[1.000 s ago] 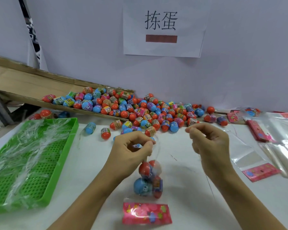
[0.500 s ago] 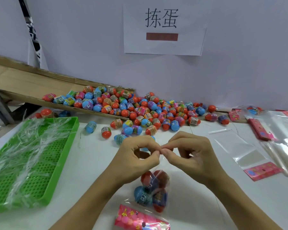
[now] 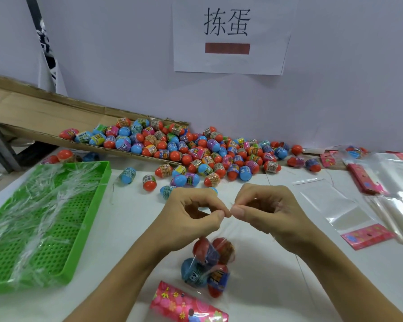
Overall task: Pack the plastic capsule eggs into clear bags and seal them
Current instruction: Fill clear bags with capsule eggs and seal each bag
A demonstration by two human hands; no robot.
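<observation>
At centre frame, left hand (image 3: 191, 219) and right hand (image 3: 265, 210), apart a second ago, now pinch the clear bag (image 3: 209, 263) mouth together. Four capsule eggs (image 3: 204, 249) hang inside; sealing appears under way.

left hand (image 3: 191, 219) and right hand (image 3: 268, 212) pinching filled bag (image 3: 207, 266) top

the pink header card (image 3: 186, 305) runs off the bottom edge; labels on the far eggs (image 3: 209, 154) seem too small to read.

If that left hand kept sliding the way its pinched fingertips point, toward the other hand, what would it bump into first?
Almost at once, the right hand: the left hand pinches the neck of the clear bag with its fingertips aimed at the right thumb, and only a sliver of gap shows between them.
</observation>
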